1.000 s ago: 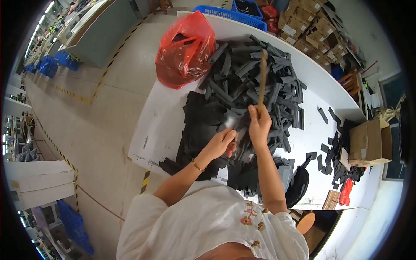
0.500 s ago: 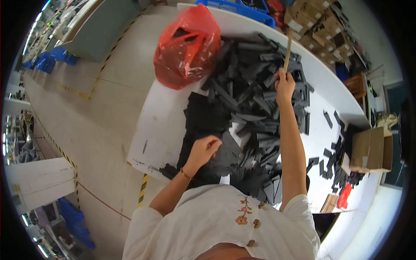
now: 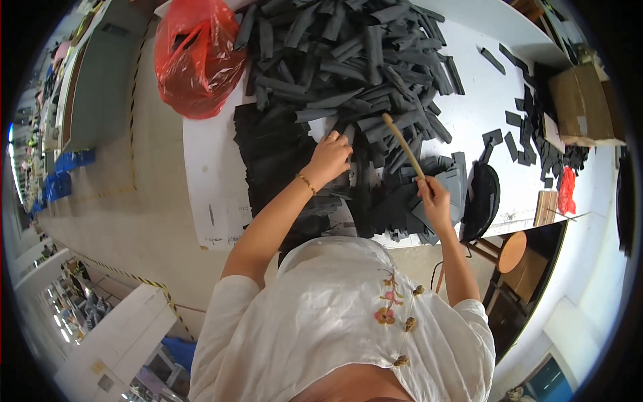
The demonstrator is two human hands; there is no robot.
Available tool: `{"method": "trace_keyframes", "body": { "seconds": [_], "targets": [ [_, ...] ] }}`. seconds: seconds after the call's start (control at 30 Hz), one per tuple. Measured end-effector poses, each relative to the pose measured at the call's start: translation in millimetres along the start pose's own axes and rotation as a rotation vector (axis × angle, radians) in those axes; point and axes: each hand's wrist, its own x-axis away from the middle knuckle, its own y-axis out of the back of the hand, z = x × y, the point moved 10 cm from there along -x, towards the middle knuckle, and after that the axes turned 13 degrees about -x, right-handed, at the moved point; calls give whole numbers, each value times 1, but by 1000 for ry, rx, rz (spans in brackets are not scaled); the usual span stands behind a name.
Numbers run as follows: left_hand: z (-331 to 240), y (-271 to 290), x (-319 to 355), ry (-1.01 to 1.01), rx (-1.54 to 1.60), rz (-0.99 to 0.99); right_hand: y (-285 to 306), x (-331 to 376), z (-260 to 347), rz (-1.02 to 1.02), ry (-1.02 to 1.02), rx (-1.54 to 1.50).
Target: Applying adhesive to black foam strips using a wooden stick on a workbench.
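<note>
My right hand (image 3: 435,197) is closed round the lower end of a slim wooden stick (image 3: 404,146). The stick's upper end slants up and left over a heap of curled black strips (image 3: 362,57). My left hand (image 3: 330,158) is at the near edge of that heap, fingers bent and pressed together beside a dark strip. Whatever those fingers may hold is hidden. Left of this hand lies a layer of flat black sheets (image 3: 271,157). Flat grey-black pieces (image 3: 435,191) are stacked near my right hand.
A red plastic bag (image 3: 201,63) sits on the white table (image 3: 214,194) at the far left. Small black pieces (image 3: 519,127) and a cardboard box (image 3: 583,104) are to the right. A black rounded item (image 3: 483,201) hangs over the front edge, near a round wooden stool (image 3: 512,252).
My right hand has drawn the stick back from over the far heap toward me. My left hand has reached forward to the strips. The view has shifted too.
</note>
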Motion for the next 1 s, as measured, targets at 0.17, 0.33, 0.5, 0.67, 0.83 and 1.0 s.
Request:
{"method": "trace_keyframes", "body": {
  "seconds": [0.17,0.33,0.5,0.67,0.83,1.0],
  "targets": [
    [23,-53,-5,36,-343,217,-11,19,-6,110,98,138],
    [38,9,-8,130,204,85,-5,28,20,107,309,368],
    [43,44,2,146,311,7,-5,23,30,142,284,389],
    [30,57,6,125,273,-26,-13,25,33,181,279,418],
    [-4,68,6,8,347,-59,-46,24,46,206,429,426],
    [-57,167,52,75,82,-584,-109,18,55,312,264,-92]
  ]
}}
